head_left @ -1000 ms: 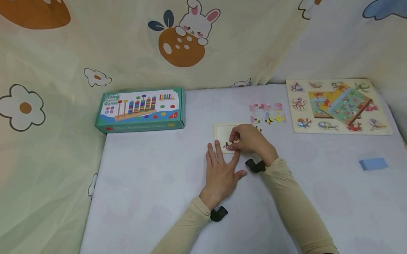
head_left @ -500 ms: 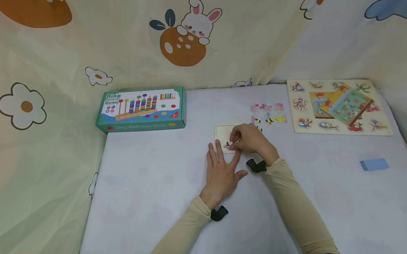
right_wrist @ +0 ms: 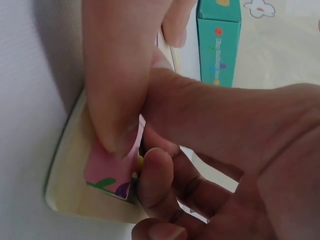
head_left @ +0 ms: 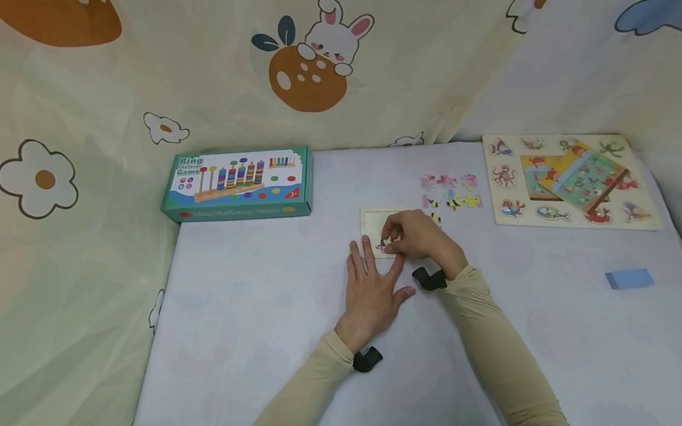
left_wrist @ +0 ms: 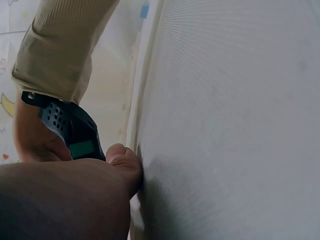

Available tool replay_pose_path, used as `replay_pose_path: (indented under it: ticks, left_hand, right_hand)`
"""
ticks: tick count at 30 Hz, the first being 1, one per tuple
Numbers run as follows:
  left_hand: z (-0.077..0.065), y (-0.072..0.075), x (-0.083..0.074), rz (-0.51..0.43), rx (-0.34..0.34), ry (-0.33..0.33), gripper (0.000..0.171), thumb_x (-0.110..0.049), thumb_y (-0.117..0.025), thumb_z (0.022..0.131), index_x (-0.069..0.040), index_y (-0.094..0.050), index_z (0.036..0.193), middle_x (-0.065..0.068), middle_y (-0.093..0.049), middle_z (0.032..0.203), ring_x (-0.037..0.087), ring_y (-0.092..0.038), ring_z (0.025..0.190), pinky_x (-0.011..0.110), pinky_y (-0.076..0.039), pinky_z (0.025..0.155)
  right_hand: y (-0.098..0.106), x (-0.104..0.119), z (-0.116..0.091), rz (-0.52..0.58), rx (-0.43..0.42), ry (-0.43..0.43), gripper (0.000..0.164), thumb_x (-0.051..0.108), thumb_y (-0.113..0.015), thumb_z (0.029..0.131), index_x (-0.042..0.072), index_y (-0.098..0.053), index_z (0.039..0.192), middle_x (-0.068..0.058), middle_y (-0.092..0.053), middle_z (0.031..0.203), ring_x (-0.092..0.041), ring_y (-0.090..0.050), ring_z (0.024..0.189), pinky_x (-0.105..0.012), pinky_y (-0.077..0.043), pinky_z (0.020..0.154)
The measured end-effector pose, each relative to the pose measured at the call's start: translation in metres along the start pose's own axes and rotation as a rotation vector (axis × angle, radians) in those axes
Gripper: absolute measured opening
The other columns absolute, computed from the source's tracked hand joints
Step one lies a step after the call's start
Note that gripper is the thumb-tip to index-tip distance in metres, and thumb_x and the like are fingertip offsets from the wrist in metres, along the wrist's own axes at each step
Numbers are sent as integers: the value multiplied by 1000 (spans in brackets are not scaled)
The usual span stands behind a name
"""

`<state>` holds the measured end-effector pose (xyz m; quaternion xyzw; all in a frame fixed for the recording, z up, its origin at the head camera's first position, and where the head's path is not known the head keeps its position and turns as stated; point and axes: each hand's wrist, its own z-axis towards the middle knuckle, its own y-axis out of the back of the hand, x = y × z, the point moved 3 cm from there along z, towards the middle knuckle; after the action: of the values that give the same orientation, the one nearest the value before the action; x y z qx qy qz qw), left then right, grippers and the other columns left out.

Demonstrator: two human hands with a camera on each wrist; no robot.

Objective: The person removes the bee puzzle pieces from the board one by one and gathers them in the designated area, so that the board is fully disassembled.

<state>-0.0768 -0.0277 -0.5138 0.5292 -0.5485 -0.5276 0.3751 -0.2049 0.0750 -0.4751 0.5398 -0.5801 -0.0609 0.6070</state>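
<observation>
My left hand (head_left: 368,301) lies on the table with fingers spread straight, fingertips on the near edge of a small wooden puzzle tray (head_left: 371,223). In the right wrist view, one of its fingers presses a pink puzzle piece (right_wrist: 102,170) with a green and purple print onto the tray. Over the tray's right part, my right hand (head_left: 425,237) has thumb and fingers curled close together. A speck of yellow shows by its fingertips, apparently a puzzle piece in their pinch, mostly hidden. The left wrist view shows mainly the left thumb (left_wrist: 125,165) and the white tabletop.
Several loose puzzle pieces (head_left: 447,182) lie beyond the right hand. A green ring game box (head_left: 237,183) stands back left. Back right, a wooden sea-animal board (head_left: 501,214) bears two picture boards (head_left: 587,176). A blue block (head_left: 630,279) sits at the right.
My right fingertips have shifted slightly left over the tray. The left hand stays in place, and the whole head view drifts a little.
</observation>
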Motion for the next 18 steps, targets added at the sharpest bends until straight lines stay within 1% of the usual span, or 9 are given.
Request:
replay_pose_path:
  ticks: [3, 6, 9, 12, 15, 18]
  left_hand:
    - [-1, 1, 0, 8, -2, 1, 78, -71, -47, 102, -37, -26, 169, 40, -6, 171, 63, -5, 158, 62, -19, 129]
    - [-1, 1, -1, 17, -6, -2, 77, -71, -47, 102, -37, -27, 169, 40, -6, 170, 63, -5, 158, 62, -20, 129]
    - [0, 1, -1, 23, -5, -2, 77, -71, -46, 102, -38, -27, 169, 40, -7, 170, 63, -6, 157, 62, -20, 129]
    - [0, 0, -1, 23, -5, 1, 77, -71, -46, 102, -39, -27, 169, 40, -6, 170, 63, -6, 158, 61, -20, 129]
    - [0, 0, -1, 25, -15, 2, 77, -71, -47, 102, -39, -26, 169, 40, -7, 170, 63, -8, 157, 61, -21, 129]
    - [1, -1, -1, 24, -23, 3, 78, -71, -48, 102, -39, -26, 169, 41, -8, 170, 63, -9, 157, 61, -21, 129]
  right_hand:
    - [0, 1, 0, 3, 15, -1, 18, 12, -88, 87, 8, -74, 97, -5, -70, 88, -19, -60, 80, -33, -47, 74]
    - [0, 1, -1, 46, 39, 14, 18, 11, -87, 88, 8, -72, 97, -6, -70, 89, -19, -61, 80, -33, -48, 74]
    - [0, 0, -3, 89, 34, 41, 16, 10, -85, 90, 8, -70, 96, -5, -70, 88, -18, -61, 80, -33, -48, 75]
    - [3, -3, -4, 121, -16, 81, 13, 7, -81, 93, 8, -69, 98, -5, -71, 89, -18, -61, 82, -34, -49, 78]
    - [10, -10, -7, 166, -85, 102, 10, 6, -76, 97, 7, -67, 102, -7, -71, 92, -20, -62, 83, -35, -50, 78]
    - [20, -20, -11, 197, -150, 97, 9, 6, -71, 101, 6, -65, 106, -10, -71, 97, -23, -62, 87, -37, -49, 80]
